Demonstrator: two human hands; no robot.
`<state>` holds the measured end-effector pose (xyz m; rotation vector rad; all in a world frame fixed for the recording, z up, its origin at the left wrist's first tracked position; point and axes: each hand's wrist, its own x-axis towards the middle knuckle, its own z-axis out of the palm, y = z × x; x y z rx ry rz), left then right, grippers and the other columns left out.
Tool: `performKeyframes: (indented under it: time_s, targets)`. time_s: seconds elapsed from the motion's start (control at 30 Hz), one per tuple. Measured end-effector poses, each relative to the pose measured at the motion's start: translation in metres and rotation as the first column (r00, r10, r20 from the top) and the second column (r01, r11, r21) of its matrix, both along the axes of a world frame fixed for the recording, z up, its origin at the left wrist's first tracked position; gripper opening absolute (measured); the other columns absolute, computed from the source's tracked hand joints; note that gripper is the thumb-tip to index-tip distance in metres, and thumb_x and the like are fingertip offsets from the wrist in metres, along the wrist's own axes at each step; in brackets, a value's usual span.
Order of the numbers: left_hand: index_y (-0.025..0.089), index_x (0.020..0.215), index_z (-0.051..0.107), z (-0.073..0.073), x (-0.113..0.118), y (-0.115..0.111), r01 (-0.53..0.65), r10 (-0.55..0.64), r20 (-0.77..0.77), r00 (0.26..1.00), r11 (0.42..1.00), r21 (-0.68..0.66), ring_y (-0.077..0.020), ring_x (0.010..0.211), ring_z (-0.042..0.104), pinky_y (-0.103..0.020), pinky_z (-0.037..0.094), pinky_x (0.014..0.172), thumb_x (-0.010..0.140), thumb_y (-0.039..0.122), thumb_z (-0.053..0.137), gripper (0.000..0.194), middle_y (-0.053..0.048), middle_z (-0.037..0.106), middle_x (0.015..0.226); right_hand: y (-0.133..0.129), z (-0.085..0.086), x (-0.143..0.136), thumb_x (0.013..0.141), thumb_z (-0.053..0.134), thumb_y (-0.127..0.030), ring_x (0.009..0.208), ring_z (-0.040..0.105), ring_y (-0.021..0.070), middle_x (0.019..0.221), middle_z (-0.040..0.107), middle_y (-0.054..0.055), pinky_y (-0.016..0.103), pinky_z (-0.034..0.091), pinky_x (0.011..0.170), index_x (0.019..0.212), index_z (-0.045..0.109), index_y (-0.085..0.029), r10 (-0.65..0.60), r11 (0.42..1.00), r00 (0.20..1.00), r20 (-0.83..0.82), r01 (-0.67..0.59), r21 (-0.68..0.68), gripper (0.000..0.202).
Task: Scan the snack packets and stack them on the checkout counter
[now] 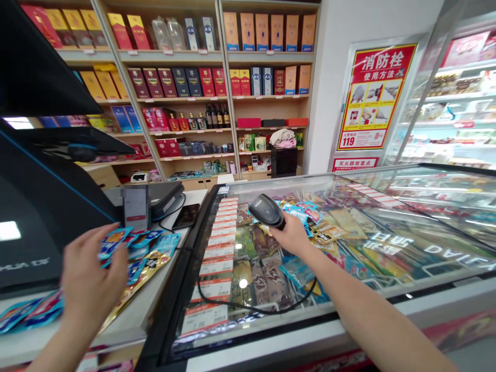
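My right hand (292, 232) is wrapped round the handle of a black barcode scanner (267, 211), held above the glass lid of a chest freezer (248, 330). The scanner's black cord (267, 311) loops across the glass. Behind that hand lies a spread of blue and gold snack packets (327, 233) on the lid. My left hand (95, 274), slightly blurred, hovers over the white counter (155, 299) with thumb and fingers apart. A blue snack packet (112, 243) shows between them; whether they touch it is unclear. More packets, including a long gold one (149, 266), lie beside it.
A dark checkout terminal (39, 217) stands at the left. Near it are a phone-like screen (136, 206) and a dark phone (186, 216). Price labels (217, 248) line the freezer's left side. Shelves of boxed bottles (174, 82) stand behind, and a red fire-hydrant poster (375, 98) hangs right.
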<state>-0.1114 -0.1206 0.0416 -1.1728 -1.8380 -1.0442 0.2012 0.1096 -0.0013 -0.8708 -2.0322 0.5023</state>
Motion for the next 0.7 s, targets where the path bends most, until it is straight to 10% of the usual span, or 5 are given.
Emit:
performKeyframes:
  time_s: [0.27,0.43,0.7]
  targets:
    - [0.018,0.115,0.063,-0.037,0.112,0.154,0.506,-0.473,0.189,0.86,0.748,-0.429,-0.0237,0.114,0.059,-0.039,0.045,0.101,0.082,0.028,0.051,0.036,-0.012,0.063,0.12,0.003,0.001,-0.001,0.072,0.062,-0.028,0.086,0.066,0.0236,0.09,0.073,0.005,0.031,0.048,0.076,0.095,0.065,-0.021,-0.041,0.998,0.994,-0.105,0.036,-0.055,0.024]
    - [0.017,0.11,0.067,-0.043,0.14,0.226,0.433,-0.211,0.401,0.891,0.658,-0.616,-0.0266,0.11,0.062,-0.036,0.047,0.094,0.085,0.029,0.048,0.033,-0.015,0.069,0.114,0.006,0.002,-0.003,0.071,0.061,-0.026,0.082,0.065,0.0225,0.086,0.072,0.004,0.03,0.049,0.075,0.091,0.066,-0.021,-0.025,0.997,0.99,-0.137,0.014,-0.081,0.021]
    - [0.015,0.095,0.071,-0.053,0.131,0.274,0.376,-0.042,0.518,0.854,0.738,-0.56,-0.0412,0.11,0.06,-0.046,0.047,0.087,0.063,0.04,0.071,0.041,-0.024,0.069,0.106,0.003,0.007,-0.003,0.072,0.06,-0.025,0.079,0.064,0.022,0.084,0.071,0.004,0.03,0.049,0.073,0.089,0.065,-0.02,-0.029,0.996,0.992,-0.12,0.017,-0.093,0.019]
